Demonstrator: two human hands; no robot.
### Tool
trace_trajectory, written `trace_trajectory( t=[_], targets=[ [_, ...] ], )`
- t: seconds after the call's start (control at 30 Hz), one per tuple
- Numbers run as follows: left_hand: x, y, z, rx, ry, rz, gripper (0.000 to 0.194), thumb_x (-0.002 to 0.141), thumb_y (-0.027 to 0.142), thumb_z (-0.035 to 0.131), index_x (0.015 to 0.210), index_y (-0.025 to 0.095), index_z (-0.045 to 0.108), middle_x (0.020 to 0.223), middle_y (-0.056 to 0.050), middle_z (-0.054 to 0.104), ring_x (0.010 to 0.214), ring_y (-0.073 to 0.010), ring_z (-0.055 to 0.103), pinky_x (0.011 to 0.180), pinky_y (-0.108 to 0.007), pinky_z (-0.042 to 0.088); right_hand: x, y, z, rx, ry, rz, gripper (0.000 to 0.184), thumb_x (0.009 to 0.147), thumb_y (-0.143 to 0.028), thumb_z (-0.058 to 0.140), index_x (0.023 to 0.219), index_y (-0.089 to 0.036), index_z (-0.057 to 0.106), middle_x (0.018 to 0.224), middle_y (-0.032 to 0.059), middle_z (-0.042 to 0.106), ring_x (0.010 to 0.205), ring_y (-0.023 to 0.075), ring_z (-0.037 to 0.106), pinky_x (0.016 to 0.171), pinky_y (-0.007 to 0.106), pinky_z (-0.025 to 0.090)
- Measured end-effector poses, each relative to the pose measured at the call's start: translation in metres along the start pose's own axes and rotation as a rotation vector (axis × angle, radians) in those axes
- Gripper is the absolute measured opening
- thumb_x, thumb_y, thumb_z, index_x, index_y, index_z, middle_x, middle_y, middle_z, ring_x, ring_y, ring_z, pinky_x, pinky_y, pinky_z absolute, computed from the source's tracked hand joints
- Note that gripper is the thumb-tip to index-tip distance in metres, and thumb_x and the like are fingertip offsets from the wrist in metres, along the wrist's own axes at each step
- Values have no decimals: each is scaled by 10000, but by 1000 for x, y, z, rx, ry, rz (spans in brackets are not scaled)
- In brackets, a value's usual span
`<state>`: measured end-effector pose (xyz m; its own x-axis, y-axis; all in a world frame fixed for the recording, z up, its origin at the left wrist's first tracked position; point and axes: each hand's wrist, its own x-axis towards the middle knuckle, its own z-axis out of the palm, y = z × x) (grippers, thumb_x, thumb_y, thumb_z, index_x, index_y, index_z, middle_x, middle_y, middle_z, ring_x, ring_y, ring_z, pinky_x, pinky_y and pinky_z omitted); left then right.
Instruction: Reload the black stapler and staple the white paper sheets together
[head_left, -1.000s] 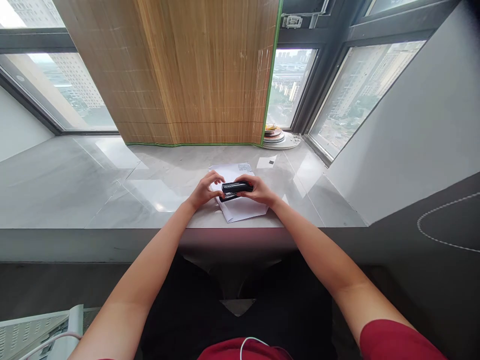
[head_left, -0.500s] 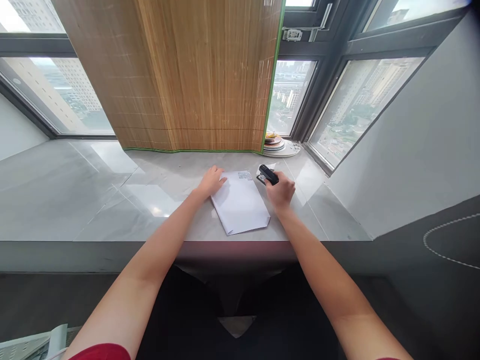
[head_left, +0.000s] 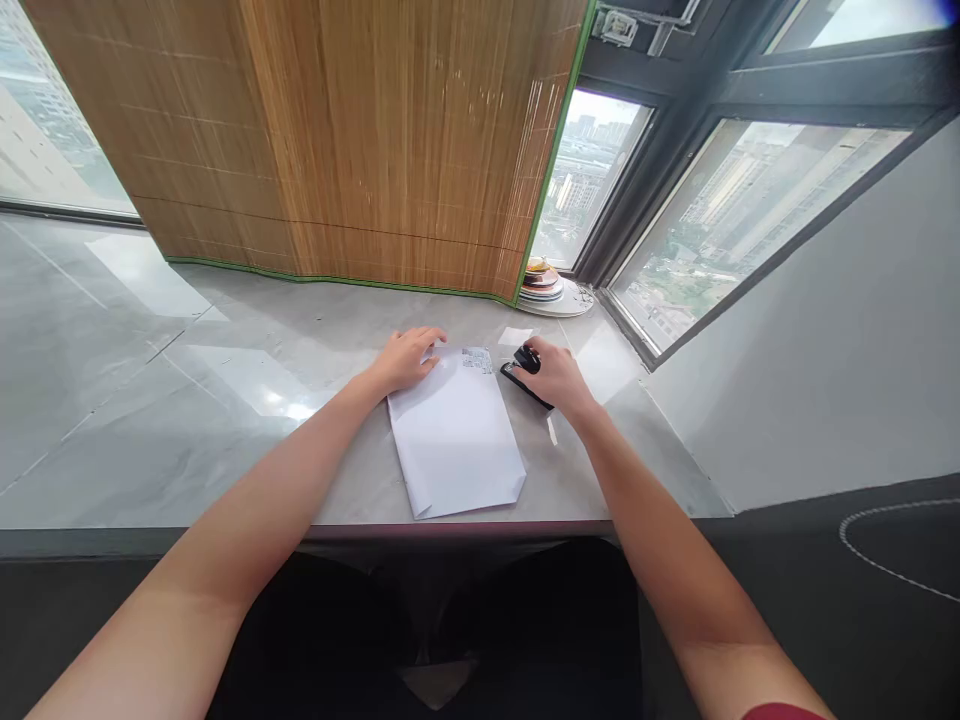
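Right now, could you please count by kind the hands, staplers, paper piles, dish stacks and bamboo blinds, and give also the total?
Hands: 2 (left hand, right hand)
Staplers: 1 (black stapler, in the right hand)
Paper piles: 1 (white paper pile)
Dish stacks: 1 (dish stack, single dishes too small to count)
Bamboo blinds: 1 (bamboo blind)
Total: 6

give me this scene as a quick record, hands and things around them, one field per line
left hand: at the upper left corner of the white paper
right hand: fingers around the black stapler
stapler position: right of the paper, slanted
paper marking: small print near the top right corner
plates: stacked by the window
blind: wood-coloured, green edging
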<state>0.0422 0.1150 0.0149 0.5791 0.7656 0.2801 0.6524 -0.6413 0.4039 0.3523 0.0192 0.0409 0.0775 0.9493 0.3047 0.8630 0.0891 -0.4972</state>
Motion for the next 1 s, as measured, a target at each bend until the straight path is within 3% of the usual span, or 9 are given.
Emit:
trace_trajectory(
  t=[0.07, 0.17, 0.33, 0.47, 0.53, 0.67, 1.0],
  targets=[
    [1, 10, -3, -43, -2, -13, 306, 1059, 221, 481, 1297, 260, 670, 1222, -79, 760, 1022, -269, 702, 984, -415, 458, 15, -4, -9, 54, -121, -138, 186, 930, -362, 711, 1070, -260, 779, 1039, 63, 832, 993, 291, 737, 930, 416, 550],
    [1, 15, -3, -99, 8, -43, 292, 1052, 206, 478, 1249, 263, 686, 1180, -71, 766, 929, -250, 691, 851, -364, 465, 24, -5, -17, 128, -196, -265, 208, 999, -371, 629, 1057, -258, 794, 1068, 55, 841, 982, 269, 753, 961, 419, 549],
    [1, 11, -2, -164, 48, -47, 249, 1010, 185, 531, 1179, 248, 704, 1118, -66, 764, 877, -226, 664, 803, -348, 461, 13, 7, -29, 187, -333, -307, 311, 946, -451, 764, 1208, -288, 737, 1223, 57, 805, 1018, 268, 746, 937, 416, 570],
    [1, 11, -3, -243, 71, -55, 206, 998, 190, 550, 1106, 233, 720, 1037, -58, 751, 824, -202, 627, 774, -333, 456, 9, 10, -34, 23, -377, -256, 238, 945, -474, 774, 966, -256, 680, 884, 38, 745, 809, 233, 668, 750, 368, 492],
    [0, 11, -4, -292, 74, -47, 189, 1005, 211, 555, 1080, 228, 728, 987, -51, 737, 791, -190, 602, 749, -320, 449, 8, 7, -33, -29, -380, -272, 210, 978, -431, 726, 900, -251, 652, 795, 26, 694, 767, 221, 625, 705, 349, 435],
    [-1, 8, -7, -343, 67, -18, 183, 1019, 263, 568, 1034, 221, 746, 925, -41, 718, 745, -169, 558, 697, -294, 423, 8, 6, -29, -4, -327, -304, 59, 971, -312, 690, 987, -255, 691, 872, 35, 724, 811, 226, 638, 723, 340, 426],
    [-3, 11, -11, -414, 73, -55, 164, 987, 304, 640, 991, 221, 782, 898, -38, 730, 699, -150, 562, 661, -275, 428, 7, 6, -28, 14, -308, -323, 115, 961, -284, 685, 1063, -249, 727, 935, 49, 749, 832, 235, 650, 768, 370, 465]
  ],
)
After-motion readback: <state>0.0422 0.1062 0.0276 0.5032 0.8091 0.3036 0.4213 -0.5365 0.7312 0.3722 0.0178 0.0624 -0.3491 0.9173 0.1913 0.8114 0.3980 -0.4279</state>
